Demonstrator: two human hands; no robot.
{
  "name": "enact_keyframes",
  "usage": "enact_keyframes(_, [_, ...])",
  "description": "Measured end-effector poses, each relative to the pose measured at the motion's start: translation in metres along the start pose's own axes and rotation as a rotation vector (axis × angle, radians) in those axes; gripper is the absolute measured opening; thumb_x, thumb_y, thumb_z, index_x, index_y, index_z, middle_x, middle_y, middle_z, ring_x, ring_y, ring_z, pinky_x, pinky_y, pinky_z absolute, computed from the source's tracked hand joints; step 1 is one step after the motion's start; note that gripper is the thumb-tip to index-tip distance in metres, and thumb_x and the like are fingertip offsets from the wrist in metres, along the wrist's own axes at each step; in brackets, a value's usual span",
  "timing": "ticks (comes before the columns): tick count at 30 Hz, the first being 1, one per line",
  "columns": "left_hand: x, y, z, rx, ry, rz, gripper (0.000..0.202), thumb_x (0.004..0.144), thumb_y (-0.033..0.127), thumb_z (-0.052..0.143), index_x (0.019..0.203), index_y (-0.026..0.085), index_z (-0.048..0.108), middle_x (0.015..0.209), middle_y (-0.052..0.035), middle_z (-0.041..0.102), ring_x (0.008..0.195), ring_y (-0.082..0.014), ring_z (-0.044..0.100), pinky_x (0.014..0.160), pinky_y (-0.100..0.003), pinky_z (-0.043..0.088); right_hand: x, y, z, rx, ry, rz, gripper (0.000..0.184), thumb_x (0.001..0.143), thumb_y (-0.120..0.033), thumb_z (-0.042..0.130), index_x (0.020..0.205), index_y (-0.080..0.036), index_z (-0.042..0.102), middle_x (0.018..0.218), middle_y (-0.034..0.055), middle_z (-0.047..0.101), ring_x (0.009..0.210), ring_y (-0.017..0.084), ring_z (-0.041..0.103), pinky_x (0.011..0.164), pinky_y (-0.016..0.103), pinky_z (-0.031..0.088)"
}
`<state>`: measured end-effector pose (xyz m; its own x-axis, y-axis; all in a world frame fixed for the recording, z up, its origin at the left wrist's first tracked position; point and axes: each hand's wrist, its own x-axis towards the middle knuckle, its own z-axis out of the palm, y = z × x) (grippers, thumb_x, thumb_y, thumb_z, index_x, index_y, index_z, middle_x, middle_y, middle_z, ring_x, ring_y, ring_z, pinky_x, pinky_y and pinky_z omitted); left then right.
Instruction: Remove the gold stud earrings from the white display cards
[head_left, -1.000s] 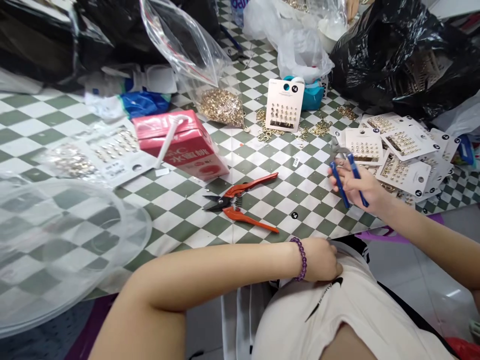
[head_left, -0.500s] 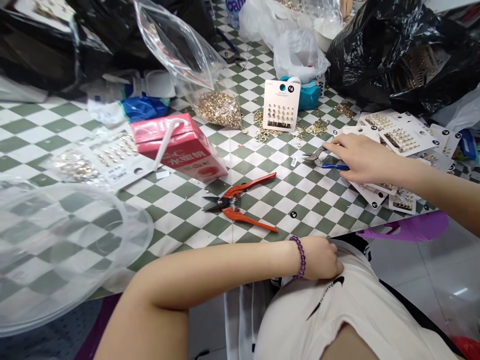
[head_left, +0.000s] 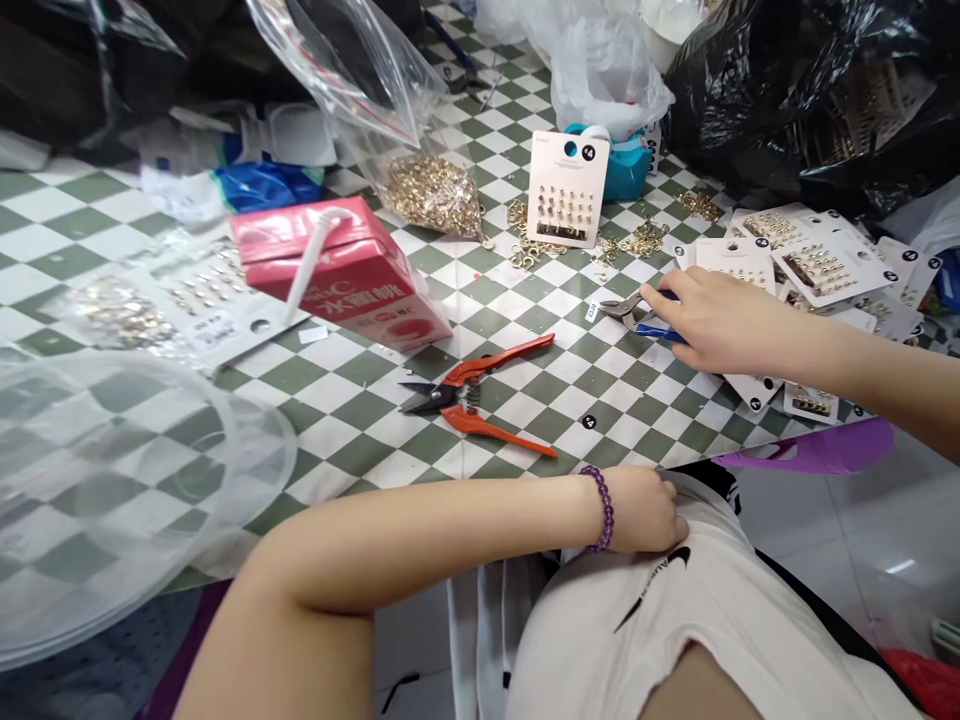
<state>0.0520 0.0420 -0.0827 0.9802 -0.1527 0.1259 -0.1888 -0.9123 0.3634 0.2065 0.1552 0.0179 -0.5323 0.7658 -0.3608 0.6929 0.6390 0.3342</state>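
Note:
My right hand [head_left: 716, 318] is over the table's right side, its fingers around the blue handles of small pliers [head_left: 654, 318]. The pliers' metal jaws point left and stand a little apart, beside a tiny price sticker [head_left: 591, 312]. Under and behind that hand lie overlapping cards of earrings [head_left: 832, 268]. My left hand [head_left: 646, 512], a purple bead bracelet at its wrist, rests curled against the shirt at my lap; what its fingers hold, if anything, is hidden. Orange-handled cutters [head_left: 480, 395] lie spread on the checked cloth between my arms.
An earring card [head_left: 568, 190] leans upright against a teal tape dispenser [head_left: 630, 165]. Loose gold findings [head_left: 637, 238] and a zip bag of them [head_left: 431, 195] lie nearby. Left are a pink drink carton [head_left: 352, 280] and a clear round lid [head_left: 112, 490]. Black plastic bags [head_left: 757, 90] stand behind.
The view has shifted slightly, so the far objects sit higher in the picture. My right hand still has the pliers at the same spot, and my left hand has stayed at my lap.

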Motion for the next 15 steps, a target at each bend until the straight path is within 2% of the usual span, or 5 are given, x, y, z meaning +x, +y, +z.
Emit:
enact_keyframes(5, [0.0035, -0.0014, 0.0016, -0.013, -0.060, 0.006, 0.002, 0.079, 0.013, 0.062, 0.080, 0.013, 0.060, 0.061, -0.0055, 0.059, 0.069, -0.0197, 0.057, 0.042, -0.029, 0.020, 0.0007, 0.0028, 0.0012, 0.020, -0.008, -0.018, 0.057, 0.077, -0.024, 0.048, 0.132, -0.007, 0.045, 0.110, 0.0182, 0.055, 0.095, 0.029, 0.053, 0.072, 0.037, 0.046])
enact_keyframes(9, [0.0069, -0.0029, 0.0058, -0.026, -0.116, 0.021, 0.004, 0.080, 0.013, 0.059, 0.082, 0.013, 0.061, 0.063, -0.0064, 0.060, 0.069, -0.0208, 0.057, 0.040, -0.030, 0.021, 0.0012, 0.0038, 0.0028, 0.080, 0.005, 0.031, 0.055, 0.078, -0.026, 0.048, 0.130, -0.009, 0.047, 0.109, 0.0162, 0.054, 0.097, 0.028, 0.053, 0.071, 0.035, 0.046])
enact_keyframes(15, [0.0067, -0.0030, 0.0065, -0.027, -0.134, 0.030, 0.009, 0.080, 0.012, 0.056, 0.087, 0.012, 0.062, 0.067, -0.0070, 0.062, 0.071, -0.0218, 0.057, 0.042, -0.030, 0.022, -0.0014, 0.0005, 0.0024, 0.102, -0.029, 0.112, 0.055, 0.081, -0.027, 0.048, 0.134, -0.013, 0.044, 0.117, 0.0145, 0.052, 0.090, 0.025, 0.055, 0.053, 0.030, 0.038])
